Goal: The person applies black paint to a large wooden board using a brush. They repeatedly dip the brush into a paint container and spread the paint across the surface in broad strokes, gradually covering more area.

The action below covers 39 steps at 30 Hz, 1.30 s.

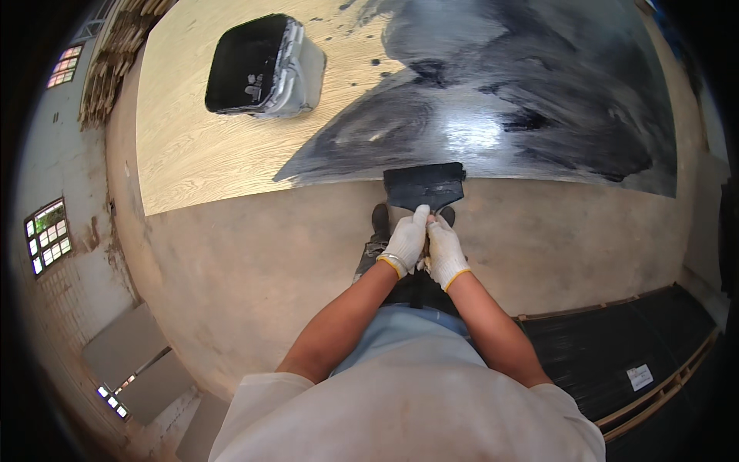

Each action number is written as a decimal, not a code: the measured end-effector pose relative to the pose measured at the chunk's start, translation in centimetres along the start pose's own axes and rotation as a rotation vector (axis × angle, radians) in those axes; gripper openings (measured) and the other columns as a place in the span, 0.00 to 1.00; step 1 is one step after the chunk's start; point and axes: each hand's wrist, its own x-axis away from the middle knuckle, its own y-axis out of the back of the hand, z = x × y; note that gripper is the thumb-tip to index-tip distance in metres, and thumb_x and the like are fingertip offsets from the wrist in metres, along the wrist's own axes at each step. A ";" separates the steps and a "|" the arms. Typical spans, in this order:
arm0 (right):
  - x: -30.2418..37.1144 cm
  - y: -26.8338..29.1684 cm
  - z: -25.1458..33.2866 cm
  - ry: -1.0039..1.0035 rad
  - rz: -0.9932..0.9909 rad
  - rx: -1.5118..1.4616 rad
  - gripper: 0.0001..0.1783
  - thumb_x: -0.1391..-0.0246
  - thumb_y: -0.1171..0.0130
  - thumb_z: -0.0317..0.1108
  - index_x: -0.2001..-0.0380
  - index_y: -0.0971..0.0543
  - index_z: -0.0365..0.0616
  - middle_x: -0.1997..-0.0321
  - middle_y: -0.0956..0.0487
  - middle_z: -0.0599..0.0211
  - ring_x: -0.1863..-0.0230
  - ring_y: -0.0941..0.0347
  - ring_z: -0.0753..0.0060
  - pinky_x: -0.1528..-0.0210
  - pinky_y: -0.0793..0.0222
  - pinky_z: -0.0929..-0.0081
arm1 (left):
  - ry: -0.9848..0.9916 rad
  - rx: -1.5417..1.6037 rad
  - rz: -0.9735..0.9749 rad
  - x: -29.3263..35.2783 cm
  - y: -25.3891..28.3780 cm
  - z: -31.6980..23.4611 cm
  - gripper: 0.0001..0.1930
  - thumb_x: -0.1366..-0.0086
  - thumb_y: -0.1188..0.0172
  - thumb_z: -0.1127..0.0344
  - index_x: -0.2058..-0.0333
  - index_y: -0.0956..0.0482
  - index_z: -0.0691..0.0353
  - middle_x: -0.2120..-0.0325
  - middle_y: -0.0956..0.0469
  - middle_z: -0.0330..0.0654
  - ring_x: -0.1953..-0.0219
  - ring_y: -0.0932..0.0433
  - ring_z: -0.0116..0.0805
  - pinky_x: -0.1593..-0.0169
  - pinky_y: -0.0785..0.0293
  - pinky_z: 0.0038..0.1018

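Black-coated spreader [424, 186], head view, overlaps the near edge of the panel [196, 150]; contact unclear. Left hand [407, 242] and right hand [446, 251], gloved, grip its handle, mostly hiding it. Panel's far side cut off; we can't make out inside the bucket [310, 77].

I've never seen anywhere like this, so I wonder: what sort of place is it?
Probably a workshop or warehouse: there's a wide wood-grain panel partly covered in dark smears, a bucket standing on it, and a black-wrapped stack nearby.
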 end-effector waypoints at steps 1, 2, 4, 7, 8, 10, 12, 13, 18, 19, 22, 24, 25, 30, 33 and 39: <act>0.0 -1.2 -0.4 -0.024 0.017 0.013 0.27 0.26 0.54 0.46 0.31 0.34 0.46 0.49 0.21 0.58 0.63 0.21 0.61 0.84 0.30 0.63 | 0.017 0.026 -0.019 -0.5 1.3 1.1 0.32 0.25 0.50 0.39 0.60 0.17 0.68 0.70 0.19 0.42 0.70 0.23 0.31 0.65 0.26 0.33; 0.1 -2.4 -0.7 -0.053 0.015 0.063 0.27 0.25 0.54 0.47 0.31 0.33 0.47 0.50 0.21 0.59 0.64 0.22 0.61 0.85 0.31 0.64 | 0.032 0.050 -0.028 -0.4 2.4 1.1 0.32 0.25 0.50 0.39 0.60 0.16 0.68 0.69 0.19 0.42 0.69 0.23 0.31 0.65 0.26 0.33; 0.6 -4.8 -1.6 -0.110 0.008 0.160 0.27 0.25 0.55 0.49 0.32 0.33 0.48 0.52 0.21 0.60 0.67 0.22 0.62 0.86 0.32 0.66 | 0.097 0.135 -0.026 0.3 5.0 1.3 0.30 0.25 0.49 0.40 0.58 0.16 0.66 0.68 0.18 0.42 0.69 0.23 0.31 0.64 0.26 0.32; 0.0 -9.6 -3.5 -0.100 0.049 0.124 0.23 0.25 0.55 0.47 0.36 0.30 0.46 0.54 0.21 0.60 0.67 0.23 0.64 0.86 0.32 0.65 | 0.257 0.156 -0.029 1.6 10.3 -0.5 0.26 0.27 0.46 0.40 0.58 0.16 0.60 0.69 0.19 0.39 0.70 0.23 0.30 0.69 0.27 0.31; 0.2 -11.8 -3.9 -0.131 0.058 0.159 0.22 0.25 0.55 0.45 0.38 0.28 0.42 0.52 0.20 0.59 0.64 0.22 0.64 0.82 0.30 0.62 | 0.227 0.202 -0.035 2.4 12.2 -0.6 0.26 0.27 0.46 0.39 0.58 0.16 0.58 0.70 0.19 0.38 0.73 0.24 0.30 0.73 0.29 0.31; -2.1 -16.0 -8.7 0.015 0.008 0.158 0.22 0.27 0.53 0.45 0.41 0.25 0.41 0.59 0.18 0.55 0.67 0.22 0.64 0.76 0.28 0.60 | 0.140 0.249 -0.180 1.6 16.0 1.6 0.27 0.26 0.48 0.38 0.61 0.16 0.58 0.76 0.21 0.38 0.80 0.27 0.30 0.79 0.32 0.30; -3.4 -20.1 -9.5 -0.009 0.061 0.230 0.22 0.28 0.52 0.46 0.43 0.24 0.42 0.64 0.18 0.56 0.72 0.23 0.63 0.76 0.29 0.60 | 0.124 0.257 -0.233 0.3 20.7 2.4 0.30 0.26 0.49 0.37 0.61 0.16 0.61 0.78 0.22 0.38 0.83 0.29 0.30 0.81 0.34 0.31; -4.0 -21.8 -10.4 -0.032 0.150 0.234 0.22 0.28 0.53 0.46 0.44 0.23 0.42 0.66 0.18 0.56 0.74 0.23 0.63 0.77 0.30 0.60 | 0.184 0.254 -0.216 -0.1 23.5 2.7 0.30 0.26 0.49 0.36 0.60 0.16 0.61 0.77 0.22 0.38 0.82 0.28 0.31 0.80 0.34 0.31; -3.2 -22.2 -10.7 -0.001 0.061 0.165 0.18 0.27 0.56 0.43 0.48 0.22 0.44 0.65 0.20 0.62 0.75 0.24 0.66 0.83 0.32 0.62 | 0.123 0.266 -0.144 0.2 23.9 2.3 0.32 0.24 0.55 0.38 0.59 0.16 0.64 0.76 0.20 0.42 0.81 0.25 0.35 0.80 0.30 0.33; -3.5 -20.3 -11.4 0.059 0.038 0.034 0.18 0.26 0.57 0.42 0.48 0.22 0.45 0.63 0.19 0.62 0.73 0.23 0.67 0.83 0.31 0.63 | 0.100 0.051 -0.024 0.8 22.8 1.3 0.33 0.24 0.58 0.39 0.60 0.15 0.66 0.73 0.18 0.46 0.78 0.22 0.36 0.76 0.26 0.33; -0.3 -14.7 -7.9 0.051 -0.066 0.008 0.16 0.24 0.61 0.41 0.48 0.25 0.48 0.63 0.20 0.65 0.73 0.24 0.71 0.85 0.33 0.69 | -0.170 -0.183 0.098 -0.1 16.8 2.1 0.38 0.22 0.64 0.39 0.60 0.17 0.72 0.71 0.17 0.59 0.67 0.17 0.50 0.57 0.23 0.43; 0.8 -12.0 -6.9 0.059 -0.128 -0.110 0.16 0.24 0.63 0.42 0.49 0.26 0.51 0.67 0.22 0.68 0.79 0.27 0.73 0.87 0.35 0.73 | -0.041 -0.217 0.287 0.4 13.4 0.3 0.39 0.22 0.65 0.38 0.59 0.17 0.73 0.69 0.17 0.63 0.59 0.16 0.57 0.49 0.24 0.47; 1.0 -11.1 -7.0 0.052 -0.166 -0.162 0.16 0.24 0.63 0.42 0.50 0.26 0.52 0.69 0.23 0.69 0.82 0.30 0.74 0.88 0.36 0.75 | 0.040 -0.275 0.258 -0.3 11.6 1.1 0.39 0.22 0.66 0.39 0.59 0.16 0.73 0.68 0.17 0.65 0.58 0.16 0.61 0.49 0.23 0.47; 0.3 -12.8 -8.7 -0.029 -0.005 -0.052 0.16 0.24 0.62 0.43 0.49 0.25 0.52 0.68 0.22 0.70 0.80 0.29 0.76 0.83 0.33 0.73 | -0.124 -0.236 0.112 0.9 15.8 2.2 0.37 0.21 0.65 0.40 0.56 0.14 0.68 0.66 0.15 0.63 0.61 0.14 0.56 0.52 0.21 0.45; 0.3 -15.6 -8.5 -0.033 0.015 0.014 0.22 0.24 0.59 0.44 0.36 0.28 0.47 0.50 0.20 0.64 0.53 0.25 0.69 0.51 0.26 0.67 | 0.079 -0.071 0.112 1.6 17.7 0.8 0.36 0.22 0.60 0.39 0.55 0.15 0.70 0.70 0.15 0.53 0.69 0.16 0.41 0.64 0.20 0.38; -0.4 -11.0 -6.8 -0.051 -0.145 -0.148 0.15 0.24 0.60 0.45 0.52 0.24 0.54 0.72 0.22 0.72 0.80 0.27 0.74 0.86 0.35 0.73 | -0.096 -0.138 0.137 -0.8 11.9 2.7 0.37 0.22 0.58 0.39 0.57 0.15 0.72 0.70 0.16 0.56 0.66 0.16 0.49 0.56 0.22 0.41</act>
